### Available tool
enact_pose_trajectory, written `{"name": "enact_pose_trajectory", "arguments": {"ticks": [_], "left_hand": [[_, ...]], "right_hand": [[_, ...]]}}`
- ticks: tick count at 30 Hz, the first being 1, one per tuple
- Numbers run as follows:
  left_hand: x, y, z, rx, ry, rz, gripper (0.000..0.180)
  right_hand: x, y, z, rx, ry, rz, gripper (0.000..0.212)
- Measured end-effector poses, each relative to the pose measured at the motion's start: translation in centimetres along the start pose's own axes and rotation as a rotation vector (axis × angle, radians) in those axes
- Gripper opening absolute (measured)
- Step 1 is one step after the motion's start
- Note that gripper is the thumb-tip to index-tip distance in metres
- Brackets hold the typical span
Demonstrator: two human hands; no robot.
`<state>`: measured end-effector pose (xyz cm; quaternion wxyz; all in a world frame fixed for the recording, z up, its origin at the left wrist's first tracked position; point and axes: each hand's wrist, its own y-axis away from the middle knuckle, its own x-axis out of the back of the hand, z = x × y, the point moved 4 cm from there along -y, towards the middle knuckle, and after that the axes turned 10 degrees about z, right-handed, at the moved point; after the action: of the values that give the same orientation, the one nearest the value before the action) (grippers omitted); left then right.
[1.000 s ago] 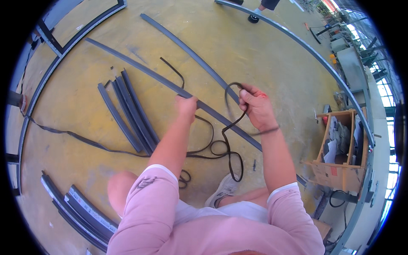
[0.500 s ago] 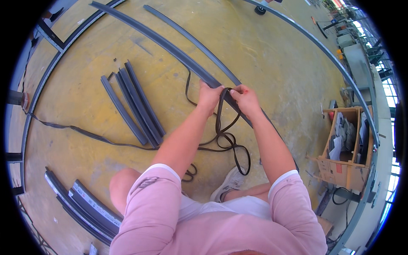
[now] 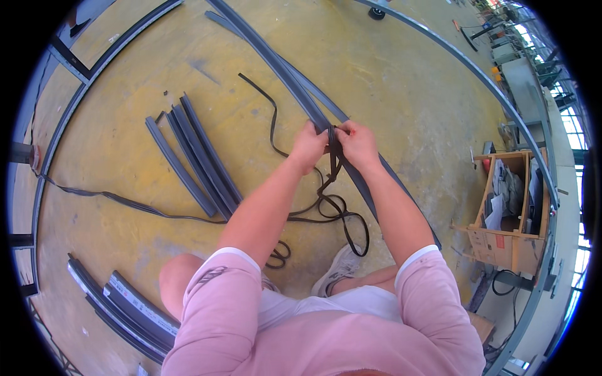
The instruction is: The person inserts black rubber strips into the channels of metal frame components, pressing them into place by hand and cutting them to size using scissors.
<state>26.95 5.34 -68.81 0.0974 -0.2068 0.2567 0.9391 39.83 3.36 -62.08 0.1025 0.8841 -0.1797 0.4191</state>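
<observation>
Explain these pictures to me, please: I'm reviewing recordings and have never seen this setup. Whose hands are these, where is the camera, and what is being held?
There is no robot here, just a person's two bare hands. Every picture comes from one wide fisheye camera on the person's head, looking down, so straight edges bend near the rim.

The left hand grips a long grey strip. The right hand, close beside it, appears to pinch a black cord against that strip; the exact finger contact is partly hidden.

On the yellowish floor lie another long strip, loops of the cord and, to the left, a group of shorter grey strips. A wooden box with things inside stands at the right.
</observation>
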Motion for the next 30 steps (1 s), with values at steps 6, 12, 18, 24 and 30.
{"name": "enact_pose_trajectory", "arguments": {"ticks": [6, 12, 18, 24, 30], "left_hand": [[-0.6, 0.8, 0.7, 0.058, 0.052, -0.099, 0.037], [-0.9, 1.9, 2.1, 0.021, 0.003, -0.211, 0.049], [-3.1, 2.9, 1.4, -0.008, -0.049, -0.324, 0.049], [-6.7, 5.5, 1.8, -0.221, -0.268, -0.328, 0.052], [-6.3, 4.9, 3.4, -0.115, -0.213, -0.474, 0.058]], "right_hand": [[0.3, -0.3, -1.1, 0.073, 0.027, 0.067, 0.025], [0.4, -1.3, -3.4, 0.100, 0.037, 0.091, 0.028], [2.3, -4.8, -7.8, 0.175, -0.037, 0.149, 0.034], [5.9, -10.7, -12.7, 0.296, -0.062, 0.281, 0.037], [5.5, -11.5, -15.1, 0.340, 0.100, 0.262, 0.043]]}}
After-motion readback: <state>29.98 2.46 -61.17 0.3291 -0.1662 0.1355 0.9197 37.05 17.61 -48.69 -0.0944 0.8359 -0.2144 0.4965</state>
